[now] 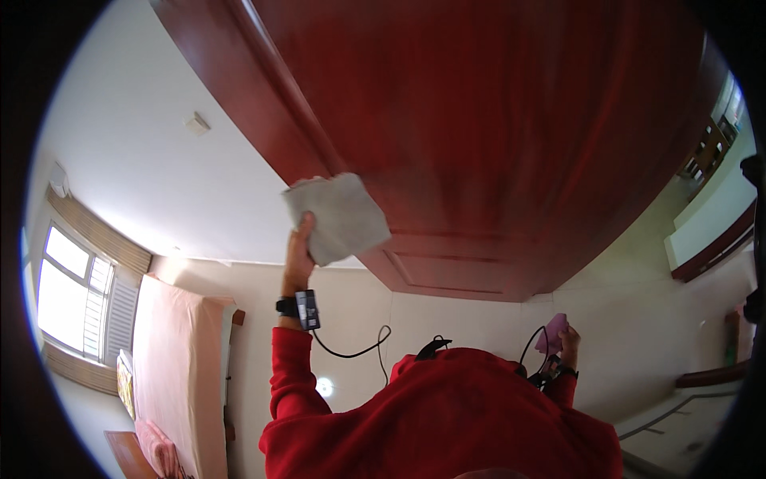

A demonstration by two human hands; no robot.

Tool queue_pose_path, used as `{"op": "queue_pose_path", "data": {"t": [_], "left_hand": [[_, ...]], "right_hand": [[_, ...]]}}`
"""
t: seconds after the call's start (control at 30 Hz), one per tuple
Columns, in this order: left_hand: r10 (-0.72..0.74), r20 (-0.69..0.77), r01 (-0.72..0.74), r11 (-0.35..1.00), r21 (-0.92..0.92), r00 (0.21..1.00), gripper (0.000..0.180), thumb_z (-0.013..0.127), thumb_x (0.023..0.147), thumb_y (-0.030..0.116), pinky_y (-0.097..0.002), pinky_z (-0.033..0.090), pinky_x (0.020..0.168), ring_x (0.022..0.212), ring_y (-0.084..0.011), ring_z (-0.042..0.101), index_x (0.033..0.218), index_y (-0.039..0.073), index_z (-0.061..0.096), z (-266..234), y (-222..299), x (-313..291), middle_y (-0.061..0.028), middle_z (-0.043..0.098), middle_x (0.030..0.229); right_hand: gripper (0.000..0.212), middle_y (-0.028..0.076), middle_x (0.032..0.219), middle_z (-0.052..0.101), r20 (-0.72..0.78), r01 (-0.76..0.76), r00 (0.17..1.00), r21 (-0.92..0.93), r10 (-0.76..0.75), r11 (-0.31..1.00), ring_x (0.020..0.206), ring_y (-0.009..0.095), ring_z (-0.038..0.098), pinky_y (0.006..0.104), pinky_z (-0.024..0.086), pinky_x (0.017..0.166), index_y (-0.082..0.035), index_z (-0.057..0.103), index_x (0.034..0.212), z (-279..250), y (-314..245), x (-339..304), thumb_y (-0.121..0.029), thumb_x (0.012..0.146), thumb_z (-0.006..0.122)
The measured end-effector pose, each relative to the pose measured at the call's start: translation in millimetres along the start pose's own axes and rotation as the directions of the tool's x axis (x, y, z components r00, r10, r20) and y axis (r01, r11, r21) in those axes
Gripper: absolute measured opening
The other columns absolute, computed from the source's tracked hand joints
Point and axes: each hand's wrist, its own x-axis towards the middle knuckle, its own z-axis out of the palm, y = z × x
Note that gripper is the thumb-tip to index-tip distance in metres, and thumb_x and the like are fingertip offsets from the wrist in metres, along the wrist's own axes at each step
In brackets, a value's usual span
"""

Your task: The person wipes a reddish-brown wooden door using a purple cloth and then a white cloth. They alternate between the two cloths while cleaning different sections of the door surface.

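A tall red-brown wooden door [495, 120] with moulded panels stands before me. My left hand [300, 254] is raised at its left edge, closed on a folded grey cloth [345, 219]. The cloth spreads over the door's edge, its thumb side facing me; whether it presses on the wood I cannot tell. Lower down on the right, my right hand [570, 343] hangs near my side. Its fingers are closed on a crumpled purple cloth [551, 334], away from the door.
Black cables run from the small devices on my wrists, such as the left wrist device [307, 310]. At the left are a bed with a pink cover [171, 343] and a window [76, 267]. A light switch [197, 124] is on the white wall. Stair-like railing [678, 407] lies lower right.
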Motion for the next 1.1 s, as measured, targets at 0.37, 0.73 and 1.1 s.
{"op": "queue_pose_path", "data": {"t": [0.37, 0.73, 1.1], "left_hand": [[0.553, -0.075, -0.550, 0.787, -0.279, 0.830, 0.053, 0.056, 0.094, 0.021, -0.0461, 0.035, 0.106, 0.127, -0.0270, 0.041, 0.138, 0.003, 0.034, -2.0, 141.3, 54.8, -0.0114, 0.044, 0.136], [0.775, -0.297, -0.820, 0.570, -0.056, 0.559, 0.054, 0.061, 0.092, 0.025, -0.0405, 0.042, 0.094, 0.113, -0.0231, 0.050, 0.136, 0.005, 0.038, 68.6, 218.2, 125.2, -0.0091, 0.050, 0.125], [0.960, -0.117, -0.845, 0.280, 0.455, 0.255, 0.044, 0.056, 0.093, 0.030, -0.0323, 0.041, 0.088, 0.100, -0.0193, 0.054, 0.125, 0.000, 0.053, 174.5, 303.7, 186.9, -0.0105, 0.060, 0.111]], "right_hand": [[0.026, -0.004, 0.073, 0.058, -0.074, -0.080, 0.995, -0.097, 0.073, 0.992, 0.059, 0.008, 0.048, 0.0258, 0.041, 0.051, -0.001, 0.066, 0.096, 7.4, 24.2, 14.0, -0.008, 0.072, 0.059], [0.026, -0.001, 0.070, 0.060, -0.164, 0.027, 0.986, 0.068, -0.016, 0.997, 0.060, 0.011, 0.052, 0.0291, 0.043, 0.050, 0.001, 0.068, 0.096, -17.9, 43.0, 5.4, -0.001, 0.073, 0.056], [0.009, 0.000, 0.058, 0.050, -0.335, 0.009, 0.941, -0.085, -0.037, 0.996, 0.053, 0.015, 0.047, 0.0343, 0.039, 0.046, -0.001, 0.057, 0.070, -48.0, 78.8, -12.5, -0.010, 0.072, 0.054]]}}
